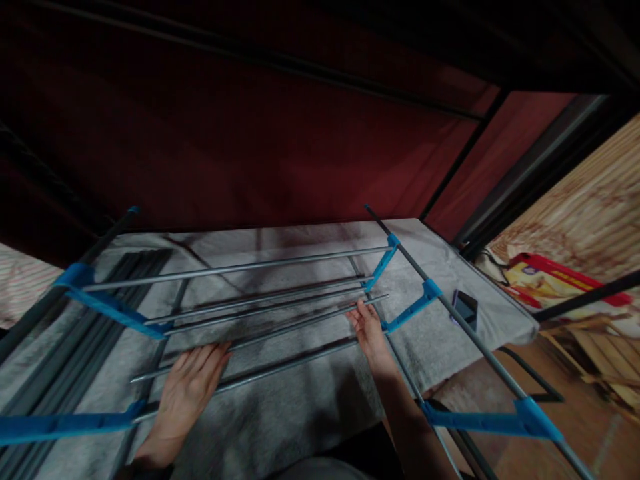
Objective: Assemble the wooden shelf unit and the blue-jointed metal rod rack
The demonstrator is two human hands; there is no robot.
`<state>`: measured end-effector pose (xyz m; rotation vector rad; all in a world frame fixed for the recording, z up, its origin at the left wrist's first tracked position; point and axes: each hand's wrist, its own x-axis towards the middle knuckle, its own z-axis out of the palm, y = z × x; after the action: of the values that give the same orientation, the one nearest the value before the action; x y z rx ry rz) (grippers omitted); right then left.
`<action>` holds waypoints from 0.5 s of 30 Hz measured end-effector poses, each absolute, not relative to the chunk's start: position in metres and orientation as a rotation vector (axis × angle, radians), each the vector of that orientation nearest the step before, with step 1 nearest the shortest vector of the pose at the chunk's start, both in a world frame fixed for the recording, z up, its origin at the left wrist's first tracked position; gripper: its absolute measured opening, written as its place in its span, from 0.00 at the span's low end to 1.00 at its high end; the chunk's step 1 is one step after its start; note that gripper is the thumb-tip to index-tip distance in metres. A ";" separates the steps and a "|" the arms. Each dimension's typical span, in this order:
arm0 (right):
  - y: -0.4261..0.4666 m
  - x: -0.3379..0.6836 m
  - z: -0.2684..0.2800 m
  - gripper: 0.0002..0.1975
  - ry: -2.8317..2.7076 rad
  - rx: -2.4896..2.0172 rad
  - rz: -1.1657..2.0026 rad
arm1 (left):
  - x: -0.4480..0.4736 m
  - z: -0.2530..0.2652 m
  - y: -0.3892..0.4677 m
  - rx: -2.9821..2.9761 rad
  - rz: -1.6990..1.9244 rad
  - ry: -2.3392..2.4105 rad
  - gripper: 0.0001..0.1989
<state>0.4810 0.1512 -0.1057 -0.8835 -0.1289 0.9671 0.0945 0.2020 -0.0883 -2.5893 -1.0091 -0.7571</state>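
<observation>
My left hand (193, 383) is closed over the left part of a loose grey metal rod (295, 325). My right hand (367, 325) pinches the same rod near its right end. Both ends of this rod stick out free. It lies across a rack frame made of grey tubes and blue plastic brackets (413, 307). Farther off, several crossbars, among them a long one (240, 268), span between the left and right brackets. A nearer crossbar (290, 365) runs just below my hands, and my left forearm hides part of it.
A grey cloth (280, 420) covers the surface under the frame. Several loose dark tubes (75, 353) lie at the left. A phone (465, 310) rests by the right upright. Behind hangs a dark red fabric wall (280, 153). A red and yellow package (555, 283) and wooden furniture (600, 353) stand at right.
</observation>
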 end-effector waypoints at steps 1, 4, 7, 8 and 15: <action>0.153 0.481 -0.103 0.15 -0.135 -0.869 0.974 | 0.095 -0.087 0.202 -2.584 -0.763 -1.017 0.10; 0.157 0.483 -0.095 0.13 -0.204 -0.837 0.993 | 0.094 -0.085 0.203 -2.575 -0.773 -1.065 0.10; 0.160 0.485 -0.088 0.12 -0.270 -0.830 0.998 | 0.092 -0.086 0.203 -2.577 -0.780 -1.111 0.10; 0.161 0.486 -0.086 0.11 -0.282 -0.830 1.001 | 0.091 -0.087 0.203 -2.578 -0.777 -1.122 0.10; 0.171 0.486 -0.078 0.12 -0.293 -0.819 1.019 | 0.086 -0.091 0.206 -2.555 -0.774 -1.099 0.13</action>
<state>0.4864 0.1706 -0.0779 -0.8193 -0.2935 1.0191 0.0864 0.2055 -0.0909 -2.5549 -1.0986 -0.7745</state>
